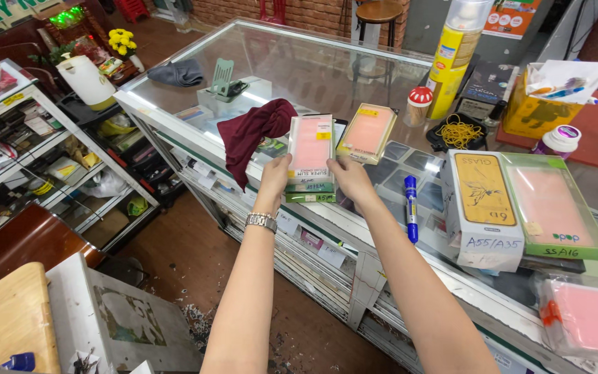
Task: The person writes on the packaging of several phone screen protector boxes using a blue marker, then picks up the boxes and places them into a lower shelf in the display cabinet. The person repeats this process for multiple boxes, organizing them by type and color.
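Observation:
Both my hands hold a small stack of flat phone-case boxes [311, 152] with pink fronts and green edges at the near edge of a glass display counter [313, 69]. My left hand [275, 176], with a metal watch on its wrist, grips the stack's left side. My right hand [351, 179] grips its lower right corner. Just behind the stack lies another pink case box [367, 131] with a yellow edge. A dark red cloth [252, 135] is bunched to the left of the stack.
A blue marker [411, 208] lies on the glass to the right. Beyond it stand a white box stack with a yellow lid [482, 208] and a green-edged pink box [554, 211]. A yellow spray can [454, 59], rubber bands [458, 131] and a yellow box [545, 111] sit farther back. Shelves [50, 166] stand at left.

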